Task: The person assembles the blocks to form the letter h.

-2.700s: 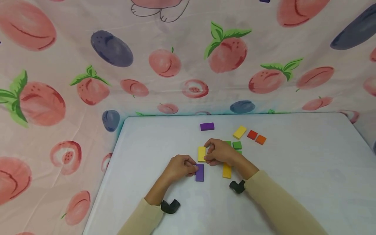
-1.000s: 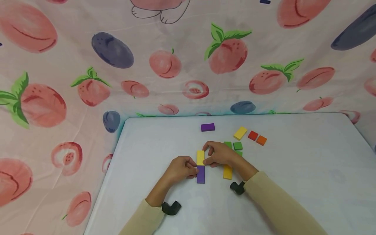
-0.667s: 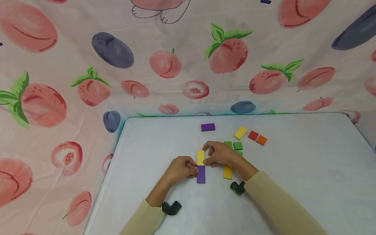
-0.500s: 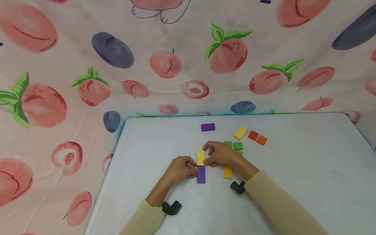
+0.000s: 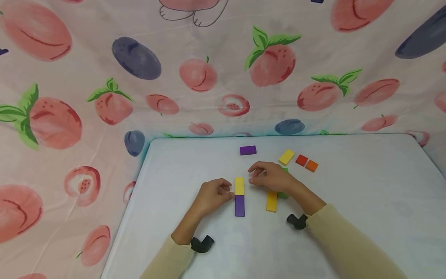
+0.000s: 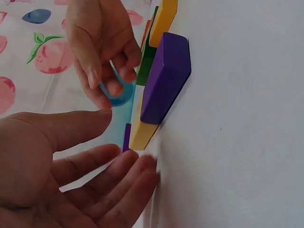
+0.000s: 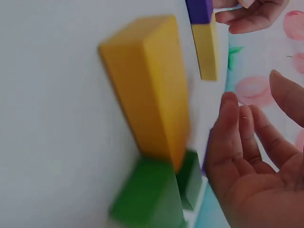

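Left hand [image 5: 210, 197] and right hand [image 5: 274, 178] have let go; fingers parted, holding nothing. Yellow block [image 5: 239, 186] abuts purple block [image 5: 239, 206] at 12 o'clock; join seems done.

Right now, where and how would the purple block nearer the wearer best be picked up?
Probably by its two long sides, around the middle, pinched from above. The purple block lies flat with both long sides free, while its far end meets the yellow block, leaving no visible gap there. The left hand, just to its left, seems handiest.
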A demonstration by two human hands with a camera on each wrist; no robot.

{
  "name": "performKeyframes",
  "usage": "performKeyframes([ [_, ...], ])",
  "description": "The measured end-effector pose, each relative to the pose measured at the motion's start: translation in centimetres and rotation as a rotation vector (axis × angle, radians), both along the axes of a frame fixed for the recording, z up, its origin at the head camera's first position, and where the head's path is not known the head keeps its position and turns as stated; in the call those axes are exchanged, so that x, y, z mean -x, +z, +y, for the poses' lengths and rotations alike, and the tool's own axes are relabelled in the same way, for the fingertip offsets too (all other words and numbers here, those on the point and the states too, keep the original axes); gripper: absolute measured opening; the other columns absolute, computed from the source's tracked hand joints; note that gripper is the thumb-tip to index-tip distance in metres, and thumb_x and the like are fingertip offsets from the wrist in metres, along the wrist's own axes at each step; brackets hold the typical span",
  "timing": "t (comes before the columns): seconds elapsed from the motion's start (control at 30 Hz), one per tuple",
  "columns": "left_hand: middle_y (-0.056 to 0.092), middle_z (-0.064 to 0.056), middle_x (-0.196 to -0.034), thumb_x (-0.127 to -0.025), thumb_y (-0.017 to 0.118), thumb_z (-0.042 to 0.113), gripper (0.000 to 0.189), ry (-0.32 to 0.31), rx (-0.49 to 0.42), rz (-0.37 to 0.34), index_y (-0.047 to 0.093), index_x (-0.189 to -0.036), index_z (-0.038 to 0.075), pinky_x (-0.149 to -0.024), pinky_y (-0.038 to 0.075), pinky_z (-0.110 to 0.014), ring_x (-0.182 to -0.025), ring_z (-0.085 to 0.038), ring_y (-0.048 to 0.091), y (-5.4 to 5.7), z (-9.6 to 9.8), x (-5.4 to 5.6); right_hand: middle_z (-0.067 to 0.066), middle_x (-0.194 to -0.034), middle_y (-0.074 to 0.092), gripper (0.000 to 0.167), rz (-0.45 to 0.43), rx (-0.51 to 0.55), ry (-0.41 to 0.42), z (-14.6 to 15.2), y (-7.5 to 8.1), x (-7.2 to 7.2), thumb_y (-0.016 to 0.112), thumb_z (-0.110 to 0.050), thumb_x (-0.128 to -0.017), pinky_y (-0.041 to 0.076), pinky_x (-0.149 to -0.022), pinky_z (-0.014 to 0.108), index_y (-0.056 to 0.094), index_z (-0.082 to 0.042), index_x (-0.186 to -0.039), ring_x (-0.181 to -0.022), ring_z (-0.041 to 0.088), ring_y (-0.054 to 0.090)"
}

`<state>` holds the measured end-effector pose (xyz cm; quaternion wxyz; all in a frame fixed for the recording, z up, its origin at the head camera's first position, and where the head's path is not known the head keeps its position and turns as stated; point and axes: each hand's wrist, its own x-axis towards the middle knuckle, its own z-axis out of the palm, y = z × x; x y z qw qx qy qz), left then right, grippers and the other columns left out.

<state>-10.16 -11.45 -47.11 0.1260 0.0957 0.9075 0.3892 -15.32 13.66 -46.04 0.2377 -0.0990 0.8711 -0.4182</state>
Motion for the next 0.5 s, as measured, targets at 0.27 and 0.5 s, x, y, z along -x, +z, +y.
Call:
performKeyframes([
  [0.27, 0.062, -0.01, -0.14, -0.092, 0.077, 0.033, 0.044, -0.124, 0.166, 0.17, 0.069, -0.131, 0.016, -0.111, 0.045, -0.056, -0.134, -0.031, 0.056, 0.2, 0.0, 0.0, -0.004, -0.092, 0.065, 0.03, 0.192, -0.113, 0.068, 3.6, 1.2, -1.1, 0.076, -0.035, -0.092, 0.053, -0.07, 0.024, 0.072, -0.017, -0.116, -0.083, 0.016, 0.058],
  [0.5, 0.035, -0.005, -0.166, -0.089, 0.076, 0.049, 0.057, -0.215, 0.244, 0.109, 0.061, -0.142, 0.034, -0.109, 0.007, -0.087, -0.157, -0.038, 0.021, 0.1, -0.7, -0.3, -0.006, -0.08, 0.056, 0.031, 0.306, -0.197, 0.177, 5.3, 0.5, -2.4, 0.082, -0.038, -0.086, 0.044, -0.064, 0.024, 0.075, -0.018, -0.109, -0.076, 0.013, 0.051],
])
